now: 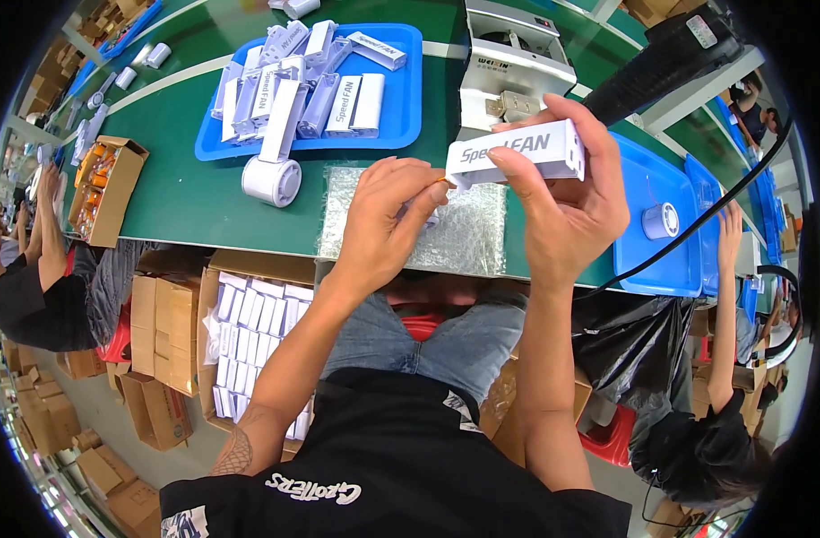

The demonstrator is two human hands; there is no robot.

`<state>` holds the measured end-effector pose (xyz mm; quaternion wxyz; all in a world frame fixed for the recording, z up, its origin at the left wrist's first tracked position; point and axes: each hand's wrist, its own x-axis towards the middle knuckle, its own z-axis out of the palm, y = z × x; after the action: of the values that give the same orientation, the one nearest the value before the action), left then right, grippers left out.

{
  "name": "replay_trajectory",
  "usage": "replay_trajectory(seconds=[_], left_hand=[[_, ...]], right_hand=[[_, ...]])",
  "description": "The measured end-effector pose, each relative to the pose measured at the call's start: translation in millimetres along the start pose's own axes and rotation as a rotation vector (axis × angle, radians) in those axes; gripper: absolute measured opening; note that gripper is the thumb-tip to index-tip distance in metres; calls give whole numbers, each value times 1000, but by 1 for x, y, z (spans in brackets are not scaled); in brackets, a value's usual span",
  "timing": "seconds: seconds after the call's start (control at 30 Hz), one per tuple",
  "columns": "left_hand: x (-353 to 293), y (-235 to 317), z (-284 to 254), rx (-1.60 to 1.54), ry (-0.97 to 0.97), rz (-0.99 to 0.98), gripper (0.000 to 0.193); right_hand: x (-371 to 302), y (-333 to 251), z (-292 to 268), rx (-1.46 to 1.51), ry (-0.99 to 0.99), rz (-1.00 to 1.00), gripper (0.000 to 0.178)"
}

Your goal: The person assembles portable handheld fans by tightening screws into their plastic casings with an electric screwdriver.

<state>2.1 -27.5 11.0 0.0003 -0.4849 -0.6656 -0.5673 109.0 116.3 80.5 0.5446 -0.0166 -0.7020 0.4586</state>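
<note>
My right hand [580, 202] grips a white fan handle [517, 154], a long box-shaped plastic piece with grey lettering, thumb on its front face. At the handle's left end my left hand [383, 215] is closed in a pinch. A tiny orange bit shows at those fingertips, too small to name. Both hands are raised over a sheet of bubble wrap [473, 235] on the green table. Beyond the left hand, a white handheld fan with a round head [271, 182] leans over the front rim of a blue tray [414, 108] piled with similar white handles [345, 103].
A silver machine [516, 76] stands behind my right hand, beside a black angled device [670, 67]. Right, a blue tray [634, 255] holds a white round part [661, 221]; a black cable [688, 238] crosses it. Left is a carton [128, 184]. People sit on both sides.
</note>
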Motion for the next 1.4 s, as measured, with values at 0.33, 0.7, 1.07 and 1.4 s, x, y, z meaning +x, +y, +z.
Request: replay_trajectory(seconds=[0.33, 0.7, 1.07, 1.4], left_hand=[[-3, -4, -6, 12, -37, -14, 8], [-16, -3, -22, -88, -90, -178, 73], [-15, -9, -24, -198, -57, -152, 65], [-14, -11, -26, -149, -12, -133, 57]], right_hand=[[-2, 8, 11, -19, -115, -41, 55], [-11, 36, 18, -112, -259, -40, 53], [-17, 33, 20, -161, -368, -271, 50], [3, 23, 15, -125, -461, -150, 48]])
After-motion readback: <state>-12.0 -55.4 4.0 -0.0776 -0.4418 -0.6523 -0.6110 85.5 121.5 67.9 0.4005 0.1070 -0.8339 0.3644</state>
